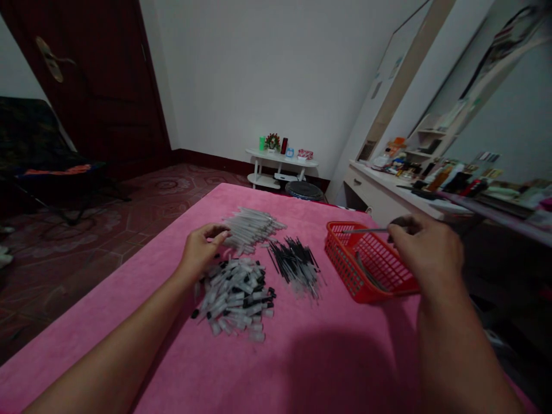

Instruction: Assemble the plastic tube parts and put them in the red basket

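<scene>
On the pink cloth-covered table (302, 356) lie three heaps of pen parts: clear barrels (252, 227) at the back, black refills (295, 264) in the middle, clear and black caps (235, 296) nearest me. My left hand (200, 250) rests between the barrels and the caps, fingers curled, thumb and forefinger pinched at the barrel heap's edge. My right hand (426, 247) hovers over the red plastic basket (345, 270), pinching a thin assembled pen (366, 230) that points left. A few pens lie inside the basket.
A white dressing table (379, 192) crowded with bottles stands at the right under a mirror. A small white shelf (280, 164) with ornaments and a dark stool (305, 190) sit by the far wall. A dark chair (38, 167) and door are at the left.
</scene>
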`<state>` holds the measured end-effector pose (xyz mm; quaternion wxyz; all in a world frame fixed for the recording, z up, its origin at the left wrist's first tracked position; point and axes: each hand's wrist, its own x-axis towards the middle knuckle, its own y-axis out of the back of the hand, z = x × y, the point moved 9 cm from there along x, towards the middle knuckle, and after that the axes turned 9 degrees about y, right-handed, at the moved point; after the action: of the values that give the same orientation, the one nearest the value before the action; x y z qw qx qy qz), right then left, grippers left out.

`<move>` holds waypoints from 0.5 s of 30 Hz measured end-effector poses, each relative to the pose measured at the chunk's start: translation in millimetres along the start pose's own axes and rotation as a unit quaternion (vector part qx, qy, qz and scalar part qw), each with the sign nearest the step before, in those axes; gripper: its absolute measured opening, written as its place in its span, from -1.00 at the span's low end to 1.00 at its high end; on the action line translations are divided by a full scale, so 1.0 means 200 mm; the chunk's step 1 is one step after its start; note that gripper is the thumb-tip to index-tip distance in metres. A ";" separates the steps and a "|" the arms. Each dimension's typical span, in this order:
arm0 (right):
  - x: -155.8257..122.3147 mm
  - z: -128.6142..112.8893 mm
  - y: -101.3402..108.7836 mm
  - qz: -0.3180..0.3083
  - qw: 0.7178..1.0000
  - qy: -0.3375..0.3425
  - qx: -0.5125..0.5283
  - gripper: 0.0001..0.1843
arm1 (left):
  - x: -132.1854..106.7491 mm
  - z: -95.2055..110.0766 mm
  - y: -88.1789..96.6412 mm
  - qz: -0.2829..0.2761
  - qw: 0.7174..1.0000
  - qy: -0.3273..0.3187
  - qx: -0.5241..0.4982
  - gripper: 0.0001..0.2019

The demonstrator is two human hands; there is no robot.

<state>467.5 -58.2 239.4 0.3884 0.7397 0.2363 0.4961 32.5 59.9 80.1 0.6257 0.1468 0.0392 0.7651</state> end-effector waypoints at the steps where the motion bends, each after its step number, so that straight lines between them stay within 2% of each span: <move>1: 0.01 0.04 -0.03 -0.028 0.999 -0.008 -0.034 -0.70 | 0.01 -0.02 0.02 0.013 1.000 0.000 0.013 -0.70; 5: 0.02 0.10 -0.20 -0.112 0.990 -0.006 -0.082 -0.62 | 0.02 -0.07 0.06 0.030 0.998 0.004 0.057 -0.72; 9: 0.01 0.08 -0.34 -0.151 0.985 0.039 -0.075 -0.67 | 0.02 -0.09 0.04 0.015 0.994 -0.008 0.108 -0.72; 11: 0.01 0.08 -0.40 -0.193 0.977 0.058 -0.064 -0.70 | 0.02 -0.10 0.03 0.007 0.992 -0.013 0.124 -0.72; 15: -0.01 0.09 -0.49 -0.264 0.960 0.075 -0.053 -0.74 | 0.03 -0.14 0.04 -0.009 0.992 0.025 0.122 -0.72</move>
<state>487.2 -9.5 155.3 0.5257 0.5901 0.4251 0.4413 15.9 67.6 56.4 0.6085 0.2024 0.1489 0.7527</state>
